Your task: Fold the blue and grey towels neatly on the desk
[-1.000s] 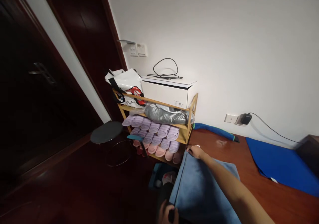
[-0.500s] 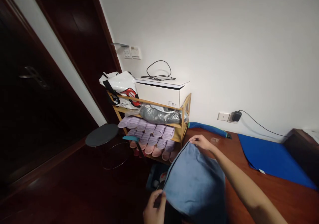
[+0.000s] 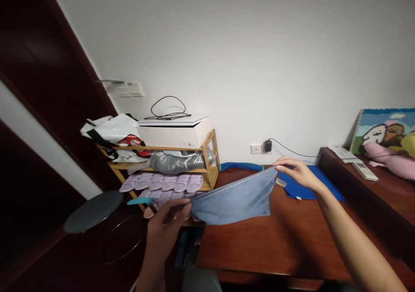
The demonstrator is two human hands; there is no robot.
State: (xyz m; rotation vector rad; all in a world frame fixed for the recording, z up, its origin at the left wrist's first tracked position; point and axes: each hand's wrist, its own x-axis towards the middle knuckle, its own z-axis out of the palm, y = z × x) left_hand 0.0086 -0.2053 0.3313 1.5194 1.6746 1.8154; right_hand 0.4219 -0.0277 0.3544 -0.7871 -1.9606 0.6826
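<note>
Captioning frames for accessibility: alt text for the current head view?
A person's left hand and right hand hold a light-blue cloth by the ends of its top edge, at a reddish-brown table. A wooden rack with lilac slippers and a white box stands at left; a blue mat lies on the table at right.

One pale-blue cloth (image 3: pixel 236 201), one stool (image 3: pixel 94 212) and one remote (image 3: pixel 365 171) show.

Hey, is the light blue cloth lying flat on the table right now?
No, the light blue cloth hangs from its upper edge, pinched at one end by the left hand and at the other by the right hand.
</note>
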